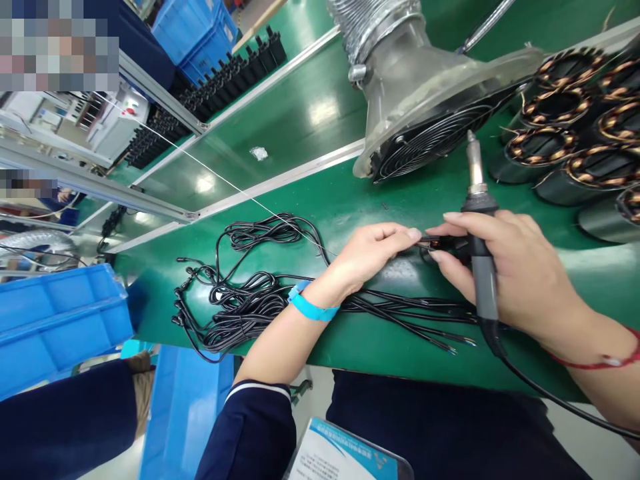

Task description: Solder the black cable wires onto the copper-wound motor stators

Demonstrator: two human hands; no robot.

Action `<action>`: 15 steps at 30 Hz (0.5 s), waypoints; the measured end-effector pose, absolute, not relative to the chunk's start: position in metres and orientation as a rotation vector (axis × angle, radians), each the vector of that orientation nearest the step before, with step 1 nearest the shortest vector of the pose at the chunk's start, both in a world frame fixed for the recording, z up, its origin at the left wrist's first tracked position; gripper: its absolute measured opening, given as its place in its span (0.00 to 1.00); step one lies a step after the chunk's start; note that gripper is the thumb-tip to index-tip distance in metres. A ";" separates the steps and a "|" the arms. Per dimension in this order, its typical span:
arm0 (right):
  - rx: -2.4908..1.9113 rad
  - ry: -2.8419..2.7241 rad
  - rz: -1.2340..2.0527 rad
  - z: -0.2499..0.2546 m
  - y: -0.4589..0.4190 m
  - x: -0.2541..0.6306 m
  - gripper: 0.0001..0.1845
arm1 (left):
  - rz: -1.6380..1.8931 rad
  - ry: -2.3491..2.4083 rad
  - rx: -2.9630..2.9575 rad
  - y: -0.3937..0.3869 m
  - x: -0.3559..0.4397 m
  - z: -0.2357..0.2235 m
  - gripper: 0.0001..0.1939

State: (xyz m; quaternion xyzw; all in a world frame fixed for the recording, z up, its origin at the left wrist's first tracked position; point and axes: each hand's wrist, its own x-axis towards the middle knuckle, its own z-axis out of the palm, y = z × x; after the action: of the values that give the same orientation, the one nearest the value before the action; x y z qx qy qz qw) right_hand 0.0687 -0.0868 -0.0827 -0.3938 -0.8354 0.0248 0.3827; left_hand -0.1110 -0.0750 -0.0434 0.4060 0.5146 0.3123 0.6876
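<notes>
pinching a black wire end between both hands: left hand grasping it, right hand also clenching a soldering iron above the green desk.

— What is around that fume hood?

— It stands on a green surface, its ribbed duct rising out of view. Left of the hood, an aluminium rail splits the surface from a glossy green stretch where ceiling lights glare.

— And further off?

— Beyond the hood, up left, blue crates sit stacked. Far left of it, another blue crate sits low, beside the surface's near edge. Pale floor shows below.
</notes>
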 end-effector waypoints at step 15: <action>-1.025 -2.046 0.208 -0.085 -0.084 0.075 0.19 | 0.665 1.115 1.069 -0.077 -0.108 -0.050 0.11</action>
State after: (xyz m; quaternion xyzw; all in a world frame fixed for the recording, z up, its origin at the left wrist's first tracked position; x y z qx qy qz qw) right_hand 0.0749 -0.0838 -0.0853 -0.4071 -0.8123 0.0825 0.4094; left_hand -0.1075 -0.0774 -0.0502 0.4736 0.4940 0.2947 0.6670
